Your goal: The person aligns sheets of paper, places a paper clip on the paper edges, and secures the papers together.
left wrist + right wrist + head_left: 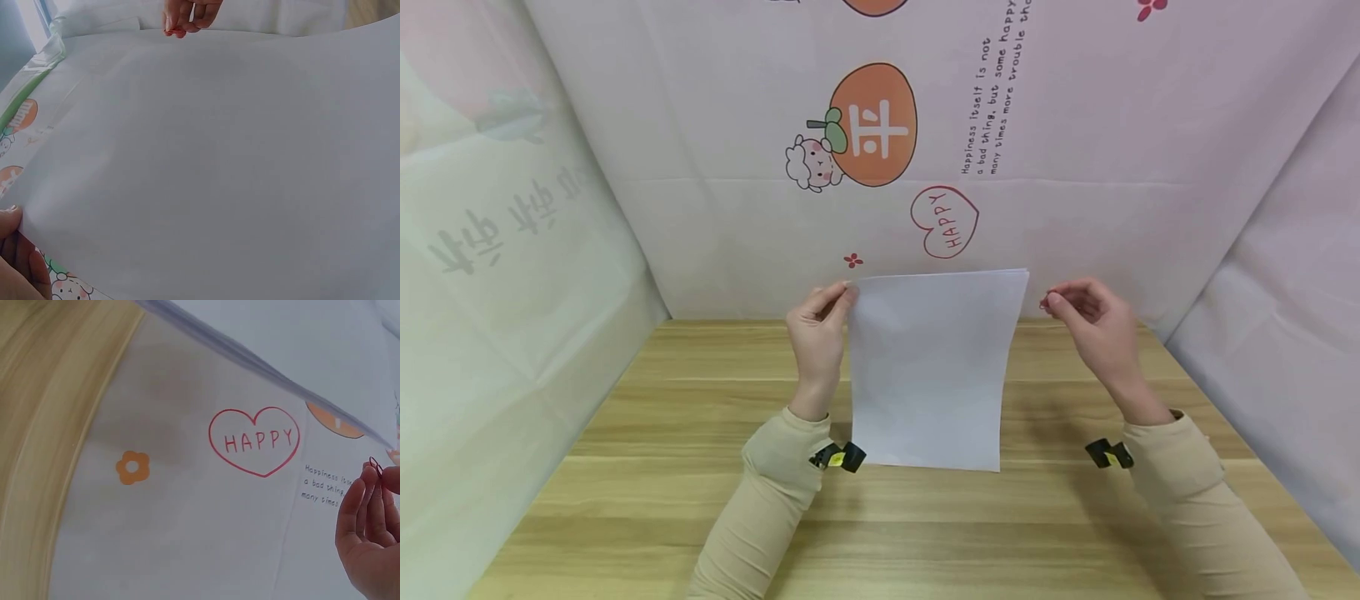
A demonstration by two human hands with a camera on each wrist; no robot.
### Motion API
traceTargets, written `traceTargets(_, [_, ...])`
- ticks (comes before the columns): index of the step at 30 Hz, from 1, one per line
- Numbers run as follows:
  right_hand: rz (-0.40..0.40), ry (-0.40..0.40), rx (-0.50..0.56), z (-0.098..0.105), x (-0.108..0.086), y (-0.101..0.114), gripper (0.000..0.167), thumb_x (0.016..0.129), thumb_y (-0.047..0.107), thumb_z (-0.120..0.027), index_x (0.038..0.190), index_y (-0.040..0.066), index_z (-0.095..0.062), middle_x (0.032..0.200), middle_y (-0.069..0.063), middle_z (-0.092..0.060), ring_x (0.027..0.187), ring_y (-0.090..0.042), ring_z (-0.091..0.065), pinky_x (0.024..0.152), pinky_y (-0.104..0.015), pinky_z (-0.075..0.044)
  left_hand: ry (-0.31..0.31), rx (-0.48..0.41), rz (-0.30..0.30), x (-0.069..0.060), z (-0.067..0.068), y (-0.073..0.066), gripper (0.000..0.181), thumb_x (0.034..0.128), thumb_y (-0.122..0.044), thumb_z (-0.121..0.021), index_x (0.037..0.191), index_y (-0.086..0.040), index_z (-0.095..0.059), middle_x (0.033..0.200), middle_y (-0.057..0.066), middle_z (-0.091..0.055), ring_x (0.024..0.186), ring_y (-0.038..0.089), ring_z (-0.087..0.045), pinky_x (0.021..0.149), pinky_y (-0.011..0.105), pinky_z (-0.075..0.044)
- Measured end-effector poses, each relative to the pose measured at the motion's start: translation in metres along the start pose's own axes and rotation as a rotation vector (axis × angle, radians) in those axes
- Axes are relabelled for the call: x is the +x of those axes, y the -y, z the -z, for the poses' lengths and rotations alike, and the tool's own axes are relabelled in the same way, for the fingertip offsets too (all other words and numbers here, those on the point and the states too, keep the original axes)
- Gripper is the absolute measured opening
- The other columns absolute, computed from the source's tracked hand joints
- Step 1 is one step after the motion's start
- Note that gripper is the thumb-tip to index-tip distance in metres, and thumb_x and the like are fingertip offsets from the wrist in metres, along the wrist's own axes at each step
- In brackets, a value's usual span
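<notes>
Wooden table (925,537) below paper sheets (934,375). Left hand (820,333) pinches the sheets' upper-left corner. Right hand (1101,325), just right of the sheets' upper-right corner, not touching, pinches small red loop (375,466), partly finger-hidden, type unclear. Behind sheets: printed white cloth (737,225), cut off at top.

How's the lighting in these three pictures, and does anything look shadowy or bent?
Head view: bright, with a soft shadow on the wooden table beside the right sleeve; left wrist view: dimmer, the white paper looking grey; right wrist view: faint shadows on the printed cloth, the table's edge bowed, perhaps by the lens.
</notes>
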State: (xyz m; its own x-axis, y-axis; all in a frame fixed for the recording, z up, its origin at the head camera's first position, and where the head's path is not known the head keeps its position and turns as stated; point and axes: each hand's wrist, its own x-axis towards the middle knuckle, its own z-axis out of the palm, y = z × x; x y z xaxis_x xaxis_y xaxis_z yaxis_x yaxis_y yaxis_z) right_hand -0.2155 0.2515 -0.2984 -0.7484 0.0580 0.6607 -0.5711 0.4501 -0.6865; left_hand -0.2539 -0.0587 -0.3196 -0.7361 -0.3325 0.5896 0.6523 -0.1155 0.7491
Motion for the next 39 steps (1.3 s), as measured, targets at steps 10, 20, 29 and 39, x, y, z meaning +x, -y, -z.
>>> traceTargets(10, [0.016, -0.002, 0.032, 0.000, 0.002, 0.008, 0.016, 0.089, 0.000, -0.061, 0.099, -0.012, -0.059, 0.085, 0.012, -0.066, 0.077, 0.000, -0.065, 0.070, -0.014, -0.052, 0.008, -0.002, 0.037, -0.006, -0.003, -0.023, 0.016, 0.0806, 0.007, -0.069, 0.093, 0.016, -0.068, 0.072, -0.010, -0.064, 0.065, 0.003, -0.052, 0.060, 0.014, -0.043])
traceTargets(20, [0.039, 0.009, 0.016, -0.007, 0.008, 0.005, 0.017, 0.088, 0.007, -0.066, 0.101, -0.004, -0.064, 0.087, 0.012, -0.068, 0.079, -0.002, -0.067, 0.071, -0.013, -0.052, 0.020, 0.006, 0.040, -0.003, -0.004, -0.016, 0.017, 0.0811, 0.006, -0.069, 0.096, 0.015, -0.068, 0.073, -0.010, -0.064, 0.066, 0.004, -0.053, 0.061, 0.014, -0.043])
traceTargets(29, [0.053, 0.019, 0.024, -0.019, 0.012, 0.014, 0.015, 0.085, 0.005, -0.069, 0.098, -0.002, -0.068, 0.086, 0.002, -0.072, 0.077, -0.005, -0.068, 0.070, -0.015, -0.052, 0.003, 0.000, 0.032, -0.002, -0.004, 0.001, 0.018, 0.0804, -0.001, -0.072, 0.094, 0.011, -0.070, 0.073, -0.012, -0.064, 0.065, 0.005, -0.051, 0.059, 0.014, -0.041])
traceTargets(39, [0.057, 0.012, 0.041, -0.032, 0.016, 0.021, 0.015, 0.083, 0.015, -0.073, 0.095, 0.006, -0.071, 0.086, 0.001, -0.073, 0.076, -0.006, -0.068, 0.069, -0.017, -0.053, 0.004, 0.016, 0.019, -0.004, -0.007, 0.001, 0.019, 0.0800, -0.005, -0.074, 0.092, 0.009, -0.072, 0.073, -0.011, -0.064, 0.063, 0.005, -0.051, 0.057, 0.014, -0.040])
